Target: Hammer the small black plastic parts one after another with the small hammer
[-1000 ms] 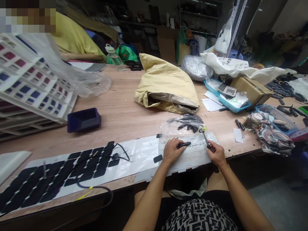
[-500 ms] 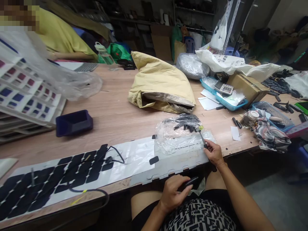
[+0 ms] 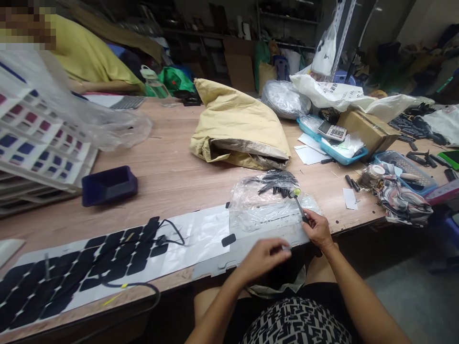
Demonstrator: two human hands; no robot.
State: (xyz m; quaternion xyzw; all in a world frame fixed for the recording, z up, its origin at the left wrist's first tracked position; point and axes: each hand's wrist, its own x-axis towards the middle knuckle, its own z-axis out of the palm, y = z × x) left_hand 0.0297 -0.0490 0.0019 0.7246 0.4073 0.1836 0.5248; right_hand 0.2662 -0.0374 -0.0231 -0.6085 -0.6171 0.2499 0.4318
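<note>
My right hand (image 3: pixel 316 229) is closed around the dark handle of a thin tool (image 3: pixel 300 205) with a yellow-green head, which rests on a clear plastic bag (image 3: pixel 258 203) holding black parts. My left hand (image 3: pixel 266 258) hovers at the table's front edge, blurred, with its fingers pinched together; what they hold is too small to name. Both hands are over the right end of a long white strip (image 3: pixel 208 229) lying along the table edge. Rows of black pieces (image 3: pixel 118 253) cover the strip's left half.
A tan sack (image 3: pixel 240 124) lies mid-table and a dark blue tray (image 3: pixel 109 184) sits to the left. Stacked swatch trays (image 3: pixel 39 148) stand far left. At the right are a blue basket with a calculator (image 3: pixel 332 130), a cardboard box (image 3: pixel 367 126) and a crumpled cloth (image 3: pixel 401 200). A black cable (image 3: pixel 143 286) hangs off the front edge.
My left hand took a black piece from the strip down to my lap, and now rises back to the table edge without it. My right hand kept hold of the tool.
</note>
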